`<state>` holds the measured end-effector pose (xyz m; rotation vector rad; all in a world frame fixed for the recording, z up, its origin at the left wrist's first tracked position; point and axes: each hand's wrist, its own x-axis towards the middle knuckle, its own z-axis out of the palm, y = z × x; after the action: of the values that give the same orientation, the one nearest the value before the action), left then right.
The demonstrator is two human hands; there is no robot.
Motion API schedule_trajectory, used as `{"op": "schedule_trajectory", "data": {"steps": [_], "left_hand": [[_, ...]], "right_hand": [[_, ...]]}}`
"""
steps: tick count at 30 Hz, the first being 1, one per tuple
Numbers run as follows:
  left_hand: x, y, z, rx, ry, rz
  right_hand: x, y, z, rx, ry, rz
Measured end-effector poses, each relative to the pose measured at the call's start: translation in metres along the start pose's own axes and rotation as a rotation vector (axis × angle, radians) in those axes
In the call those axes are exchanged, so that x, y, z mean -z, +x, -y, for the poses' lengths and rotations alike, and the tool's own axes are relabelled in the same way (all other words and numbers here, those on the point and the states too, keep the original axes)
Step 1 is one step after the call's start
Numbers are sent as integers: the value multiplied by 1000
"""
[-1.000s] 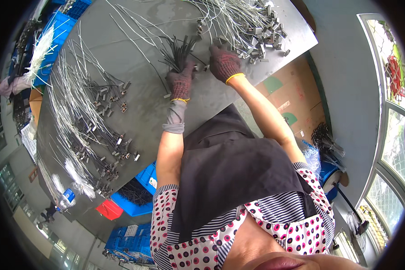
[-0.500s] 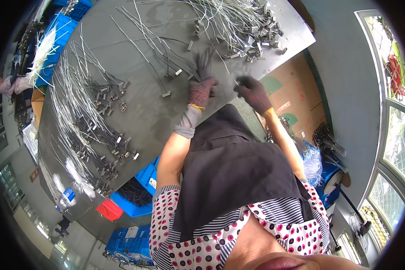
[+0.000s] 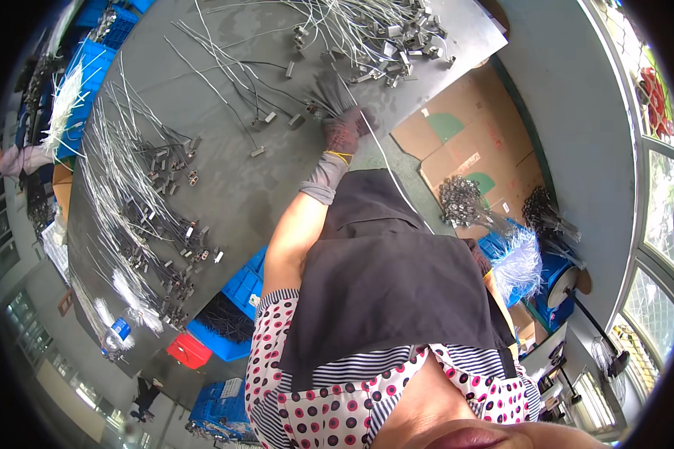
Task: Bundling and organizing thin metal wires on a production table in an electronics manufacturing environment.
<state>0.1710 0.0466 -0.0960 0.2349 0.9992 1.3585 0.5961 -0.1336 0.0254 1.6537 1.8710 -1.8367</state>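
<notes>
My left hand (image 3: 344,130), in a dark, reddish-patterned glove, is closed around a bundle of dark cables (image 3: 328,91). Their free ends fan out over the table, slightly blurred. From beside this hand a long white wire (image 3: 388,159) runs down to the right, across the edge of my black apron. It points toward my right hand (image 3: 478,257), which is drawn back at the apron's right side. Only part of that glove shows and its fingers are hidden. Several loose cables with metal connectors (image 3: 268,118) lie just left of my left hand.
Piles of connector-ended cables lie on the grey table (image 3: 225,176), one at the far edge (image 3: 397,45), another at left (image 3: 138,172). Cardboard (image 3: 457,123) is beyond the table's right edge. Cable bundles (image 3: 464,202) hang at right. Blue bins (image 3: 246,293) stand below the table.
My right hand has moved from beside the left hand down and back to my right side. The white wire now stretches along that path. My left hand still grips the dark cables.
</notes>
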Motion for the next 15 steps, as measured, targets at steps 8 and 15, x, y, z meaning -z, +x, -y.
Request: {"op": "schedule_trajectory", "data": {"steps": [8, 15], "left_hand": [[-7, 12, -79, -138, -209, -137], [-3, 1, -90, -177, -197, -219]], "right_hand": [[-33, -10, -122, -260, 303, -193], [-6, 17, -43, -299, 199, -245]]}}
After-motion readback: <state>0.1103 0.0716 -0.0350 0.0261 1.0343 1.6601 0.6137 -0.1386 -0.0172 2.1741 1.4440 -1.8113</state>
